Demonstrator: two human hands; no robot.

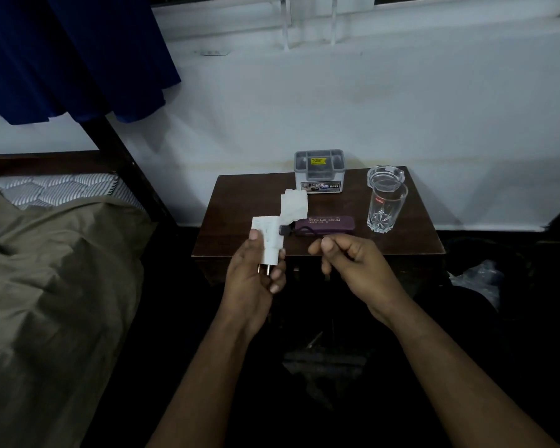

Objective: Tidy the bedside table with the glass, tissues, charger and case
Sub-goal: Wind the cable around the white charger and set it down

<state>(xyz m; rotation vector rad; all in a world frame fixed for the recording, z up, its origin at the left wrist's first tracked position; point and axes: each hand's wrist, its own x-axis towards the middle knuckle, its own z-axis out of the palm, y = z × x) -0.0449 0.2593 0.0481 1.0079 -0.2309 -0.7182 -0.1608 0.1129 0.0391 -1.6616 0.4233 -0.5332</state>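
Observation:
My left hand (256, 276) grips a white charger plug (270, 239) in front of the dark wooden bedside table (246, 195), prongs pointing down. A black cable connector (285, 229) sticks out of the plug's right side. My right hand (346, 257) pinches the thin dark cable near the table's front edge. A crumpled white tissue (294, 205) lies on the table beside a purple glasses case (332, 224). A clear drinking glass (386, 198) stands upright at the right.
A grey compartment box (319, 171) sits at the table's back against the white wall. A bed with a tan blanket (55, 270) lies to the left. A plastic bag (479, 279) is on the dark floor to the right.

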